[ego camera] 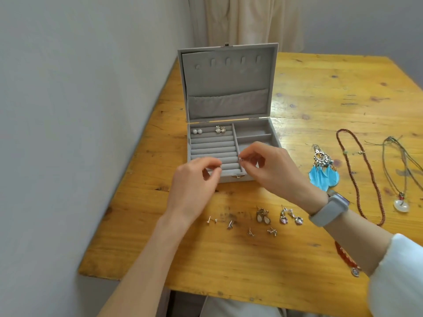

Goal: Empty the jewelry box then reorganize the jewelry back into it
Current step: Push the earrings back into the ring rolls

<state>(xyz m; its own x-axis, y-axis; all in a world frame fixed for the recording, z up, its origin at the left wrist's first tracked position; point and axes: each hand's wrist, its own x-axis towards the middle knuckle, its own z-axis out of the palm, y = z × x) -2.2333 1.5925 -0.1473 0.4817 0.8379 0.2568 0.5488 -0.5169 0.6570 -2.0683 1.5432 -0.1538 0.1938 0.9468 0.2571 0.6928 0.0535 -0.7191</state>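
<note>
Pinching a small stud earring (240, 159) between thumb and forefinger, the right hand (270, 170) hovers over the open jewelry box (272, 138), at the divider's near end. The ring rolls (212, 152) lie toward 10 o'clock from that pinch, running 9-to-3. The left hand (194, 186) sits nearer them, fingertips pinched; what it holds, I cannot tell.

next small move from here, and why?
Probably lower the small stud pinched by the right hand into a free ring-roll slot of the jewelry box: two pairs already sit in the back row, and both hands hover over the rolls.
</note>
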